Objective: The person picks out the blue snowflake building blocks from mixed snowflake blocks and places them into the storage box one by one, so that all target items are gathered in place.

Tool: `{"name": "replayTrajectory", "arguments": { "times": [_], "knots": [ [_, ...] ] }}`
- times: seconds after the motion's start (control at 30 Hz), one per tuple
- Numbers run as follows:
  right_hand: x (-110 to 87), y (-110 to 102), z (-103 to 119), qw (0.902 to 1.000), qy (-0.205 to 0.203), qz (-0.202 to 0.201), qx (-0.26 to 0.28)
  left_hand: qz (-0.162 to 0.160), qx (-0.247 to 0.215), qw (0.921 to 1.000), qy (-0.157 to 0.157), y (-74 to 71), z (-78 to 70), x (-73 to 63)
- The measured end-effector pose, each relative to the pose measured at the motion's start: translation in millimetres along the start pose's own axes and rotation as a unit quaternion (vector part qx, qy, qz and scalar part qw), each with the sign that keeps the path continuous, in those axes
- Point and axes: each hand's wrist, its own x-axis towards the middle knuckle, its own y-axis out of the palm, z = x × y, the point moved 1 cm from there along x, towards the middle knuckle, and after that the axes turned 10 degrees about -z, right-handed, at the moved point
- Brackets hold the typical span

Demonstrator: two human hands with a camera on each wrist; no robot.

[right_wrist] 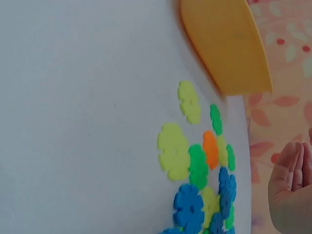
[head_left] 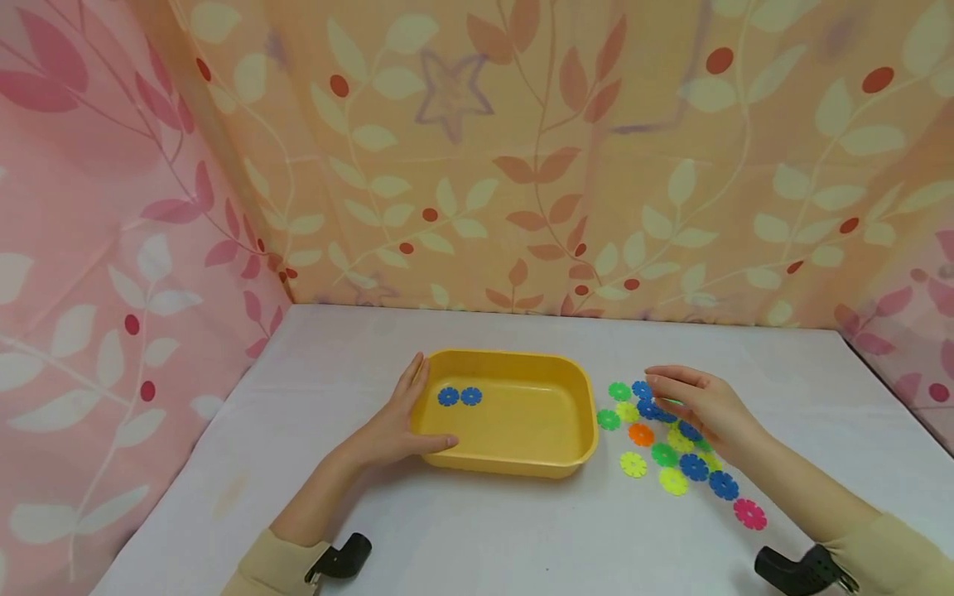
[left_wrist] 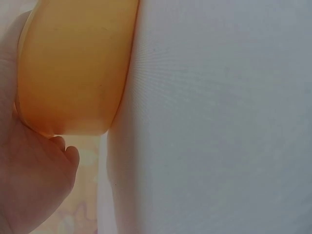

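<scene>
Loose discs: the scatter of notched discs (head_left: 664, 454) lay on the desk (head_left: 551, 530), right of the yellow tray (head_left: 514, 426).
Nearer hand: the right hand (head_left: 711, 414) was over the scatter, its forearm coming from the near right; the left was across at the tray's far end.
Right fingers: bunched close together; whether they pinched a disc I could not tell.
Closest disc: a blue one (head_left: 642, 389) showed just left of the right fingertips, contact unclear; being round, it offered no long axis.
Left hand (head_left: 391, 418): clamped on the tray's left end, thumb over the rim, other fingers along the outer wall.
Tray: long axis ran left to right, its right end nearest the scatter.
Inside: two blue discs (head_left: 471, 396) lay side by side, far left.
</scene>
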Motion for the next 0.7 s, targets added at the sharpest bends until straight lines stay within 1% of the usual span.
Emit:
{"name": "replayTrajectory", "arguments": {
  "times": [0.17, 0.2, 0.3, 0.37, 0.43, 0.7],
  "knots": [
    [5.7, -22, -17, 0.9999, 0.009, -0.002, 0.005, 0.000, -0.001, 1.0000, -0.005, 0.3, -1.0, 0.5],
    [6.7, -25, -20, 1.0000, 0.008, -0.002, -0.003, 0.000, -0.002, 1.0000, -0.005, 0.4, -1.0, 0.5],
    [9.2, -32, -27, 0.9981, -0.005, -0.006, -0.061, 0.000, -0.004, 0.9999, -0.009, 0.3, -1.1, 0.7],
    [10.2, -35, -32, 0.9935, -0.020, -0.011, -0.111, 0.001, -0.004, 0.9999, -0.011, 0.4, -0.9, 0.6],
    [10.7, -37, -35, 0.9869, -0.033, -0.017, -0.157, 0.001, -0.004, 0.9999, -0.012, 0.7, -0.7, 0.8],
    [10.5, -42, -42, 0.9618, -0.074, -0.032, -0.262, 0.001, -0.003, 1.0000, -0.006, 0.5, -0.1, 0.6]
  ]
}}
